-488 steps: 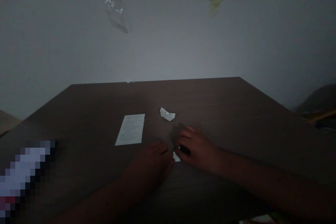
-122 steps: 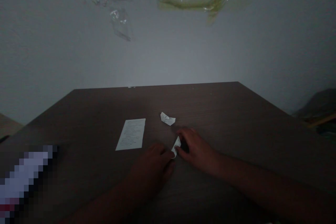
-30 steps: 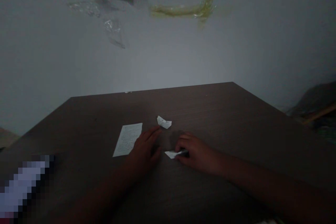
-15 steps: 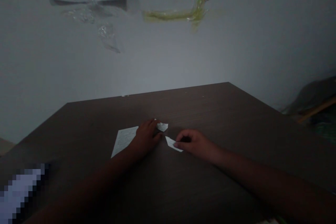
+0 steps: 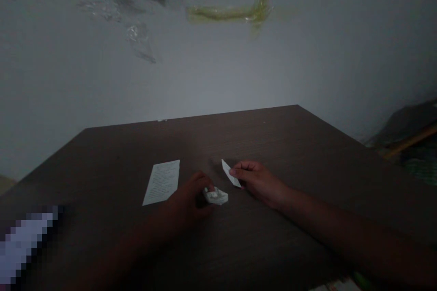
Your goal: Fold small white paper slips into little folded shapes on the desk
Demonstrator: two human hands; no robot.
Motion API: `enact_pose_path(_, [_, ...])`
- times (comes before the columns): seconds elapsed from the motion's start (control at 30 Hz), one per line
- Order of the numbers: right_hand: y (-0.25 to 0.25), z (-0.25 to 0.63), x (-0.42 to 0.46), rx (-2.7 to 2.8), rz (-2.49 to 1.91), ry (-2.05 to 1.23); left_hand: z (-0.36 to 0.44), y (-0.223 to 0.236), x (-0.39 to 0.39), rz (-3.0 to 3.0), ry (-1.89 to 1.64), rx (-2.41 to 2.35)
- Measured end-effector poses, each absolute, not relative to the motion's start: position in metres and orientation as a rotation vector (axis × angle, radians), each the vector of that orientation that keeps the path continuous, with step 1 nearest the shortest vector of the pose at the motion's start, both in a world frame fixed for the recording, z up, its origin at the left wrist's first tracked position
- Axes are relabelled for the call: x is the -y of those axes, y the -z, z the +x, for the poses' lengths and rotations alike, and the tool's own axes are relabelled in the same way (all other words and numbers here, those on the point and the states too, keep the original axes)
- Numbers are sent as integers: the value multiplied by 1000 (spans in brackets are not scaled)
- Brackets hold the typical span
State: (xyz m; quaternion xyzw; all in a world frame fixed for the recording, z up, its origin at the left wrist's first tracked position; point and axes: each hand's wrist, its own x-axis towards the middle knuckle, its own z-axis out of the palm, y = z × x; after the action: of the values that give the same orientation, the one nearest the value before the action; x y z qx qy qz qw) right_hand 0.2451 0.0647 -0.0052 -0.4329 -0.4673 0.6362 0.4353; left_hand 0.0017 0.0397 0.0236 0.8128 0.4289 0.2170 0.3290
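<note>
Folded slip [image 5: 231, 179] is seen, in the head view, in the right hand [image 5: 259, 181], pinched near its middle between the thumb and the fingers behind it. As handling is judged, a light pinch is best applied to a crease, where the layers are backed by one another; if the loose edge were squeezed, the fold could be spread or bent. Creased paper [image 5: 218, 197], more crumpled, is held at its left end by the left hand [image 5: 193, 192], with a fingertip pressed onto its upper side; the thumb's contact is partly hidden. Its raised flaps would be best supported from beneath, so that they are not flattened.

Relative to the grips, the slip is tilted, with its far tip extended away and its near end angled back beside the right hand; the creased paper is pointed rightward, clear of the left fingers. Both are placed above or on the table [image 5: 273, 145], near each other but apart.
</note>
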Motion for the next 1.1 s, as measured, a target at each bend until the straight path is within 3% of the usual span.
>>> enact_pose_path(0.37, [3, 242, -49, 1349, -1136, -1565, 13, -4, -31, 1475, -860, -1111])
enact_pose_path(1.1, [6, 241, -43, 1349, -1109, -1485, 14, -4, -22, 1453, -827, -1247])
